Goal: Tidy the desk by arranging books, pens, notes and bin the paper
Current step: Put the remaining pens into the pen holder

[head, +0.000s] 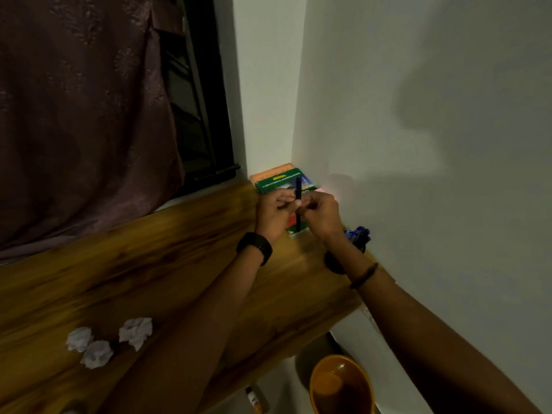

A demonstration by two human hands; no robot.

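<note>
A dark pen (298, 189) stands nearly upright between both hands, over a green book (277, 182) stacked on an orange one (270, 173) in the desk's far corner. My left hand (273, 213) and my right hand (321, 216) both pinch the pen around its middle. A dark pen holder (357, 237) with blue pens sits by the wall, partly hidden behind my right wrist. Three crumpled paper balls (136, 331) (80, 339) (97, 354) lie on the near left of the wooden desk (149, 264).
An orange bin (340, 383) stands on the floor below the desk's right end. A small bottle (254, 401) lies near it. White walls meet in the corner behind the books, and a dark curtain (83, 115) hangs at the left.
</note>
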